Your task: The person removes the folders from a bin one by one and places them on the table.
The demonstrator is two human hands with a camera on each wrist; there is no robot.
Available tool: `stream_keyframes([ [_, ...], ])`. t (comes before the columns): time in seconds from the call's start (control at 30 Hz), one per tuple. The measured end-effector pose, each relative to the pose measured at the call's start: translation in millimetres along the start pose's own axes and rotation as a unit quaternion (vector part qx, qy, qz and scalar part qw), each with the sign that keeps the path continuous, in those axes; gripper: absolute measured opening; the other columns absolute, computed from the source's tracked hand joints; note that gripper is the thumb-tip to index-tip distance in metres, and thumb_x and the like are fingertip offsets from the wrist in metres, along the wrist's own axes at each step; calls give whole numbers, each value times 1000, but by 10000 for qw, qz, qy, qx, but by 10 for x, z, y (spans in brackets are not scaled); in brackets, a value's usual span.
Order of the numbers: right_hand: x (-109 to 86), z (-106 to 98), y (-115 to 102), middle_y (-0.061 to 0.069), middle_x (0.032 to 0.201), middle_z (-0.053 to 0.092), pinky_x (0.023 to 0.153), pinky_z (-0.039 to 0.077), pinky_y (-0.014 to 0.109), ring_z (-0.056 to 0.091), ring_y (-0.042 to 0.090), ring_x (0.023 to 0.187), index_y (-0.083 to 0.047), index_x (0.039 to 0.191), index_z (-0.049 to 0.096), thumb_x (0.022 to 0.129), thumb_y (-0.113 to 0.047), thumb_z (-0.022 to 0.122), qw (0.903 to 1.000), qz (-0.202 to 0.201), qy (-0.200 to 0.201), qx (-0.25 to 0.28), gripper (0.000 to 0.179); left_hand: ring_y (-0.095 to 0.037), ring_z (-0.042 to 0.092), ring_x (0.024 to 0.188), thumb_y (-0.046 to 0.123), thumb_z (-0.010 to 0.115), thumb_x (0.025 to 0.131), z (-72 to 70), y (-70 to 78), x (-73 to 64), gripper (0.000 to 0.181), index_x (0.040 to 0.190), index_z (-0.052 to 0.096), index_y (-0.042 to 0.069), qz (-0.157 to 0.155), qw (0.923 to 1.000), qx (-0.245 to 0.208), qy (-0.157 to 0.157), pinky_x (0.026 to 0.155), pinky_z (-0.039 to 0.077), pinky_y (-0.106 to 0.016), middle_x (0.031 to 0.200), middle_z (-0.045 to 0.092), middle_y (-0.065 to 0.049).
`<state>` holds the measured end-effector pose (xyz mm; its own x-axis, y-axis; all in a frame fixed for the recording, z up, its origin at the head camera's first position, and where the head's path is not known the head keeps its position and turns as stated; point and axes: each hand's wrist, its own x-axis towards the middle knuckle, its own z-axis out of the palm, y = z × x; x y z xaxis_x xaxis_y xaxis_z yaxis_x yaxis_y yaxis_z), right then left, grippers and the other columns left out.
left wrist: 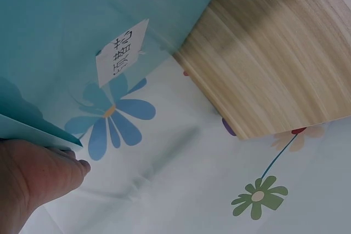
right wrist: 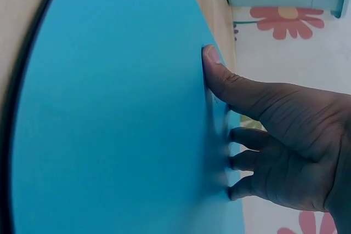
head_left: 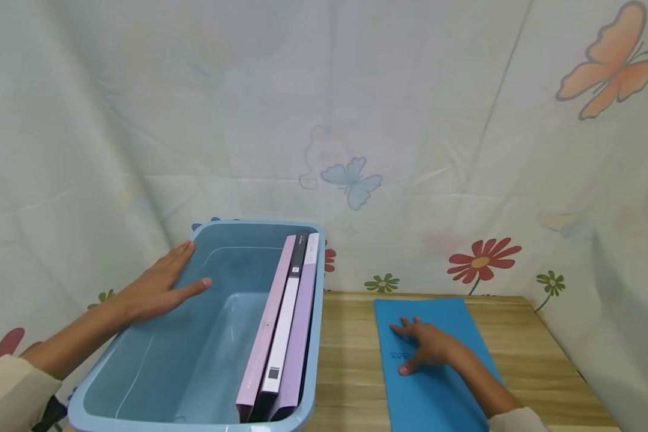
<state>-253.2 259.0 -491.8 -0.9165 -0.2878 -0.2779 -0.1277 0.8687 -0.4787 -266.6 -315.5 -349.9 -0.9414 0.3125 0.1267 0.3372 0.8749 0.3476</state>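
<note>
My left hand (head_left: 164,288) rests on the left rim of a light-blue plastic bin (head_left: 205,336), its fingers straight along the edge and its thumb stretched over the inside. Standing on edge along the bin's right wall are a pink file folder (head_left: 267,324), a black-and-white one (head_left: 285,324) and a lilac one (head_left: 302,318). To the right of the bin, a blue folder (head_left: 426,396) with small dark lettering lies flat. My right hand (head_left: 432,343) touches its cover with spread fingers; in the right wrist view the thumb and fingertips meet the blue surface (right wrist: 120,102).
The wood-grain tabletop (head_left: 351,360) runs under the bin and folder. Behind it hangs a pale cloth (head_left: 248,120) printed with flowers and butterflies. A white label (left wrist: 122,53) with handwriting sticks to the bin's outer side in the left wrist view.
</note>
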Motion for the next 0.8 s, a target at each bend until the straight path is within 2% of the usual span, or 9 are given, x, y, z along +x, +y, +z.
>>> stream_keyframes([
  [0.4,-115,-70,221,29,181,36,124,26,91,18,70,166,-17,167,58,80,-42,102,9999,123,75,61,100,-66,19,168,56,67,108,2,-5,7,107,179,12,-2,35,10000,-20,-8,121,23,-95,186,13,-35],
  [0.8,-205,-156,449,32,180,35,121,26,93,17,73,164,-13,166,58,79,-40,103,9999,47,120,69,101,-67,19,167,56,69,106,0,3,-1,109,179,13,-2,18,10000,-33,3,120,24,-96,186,14,-34],
])
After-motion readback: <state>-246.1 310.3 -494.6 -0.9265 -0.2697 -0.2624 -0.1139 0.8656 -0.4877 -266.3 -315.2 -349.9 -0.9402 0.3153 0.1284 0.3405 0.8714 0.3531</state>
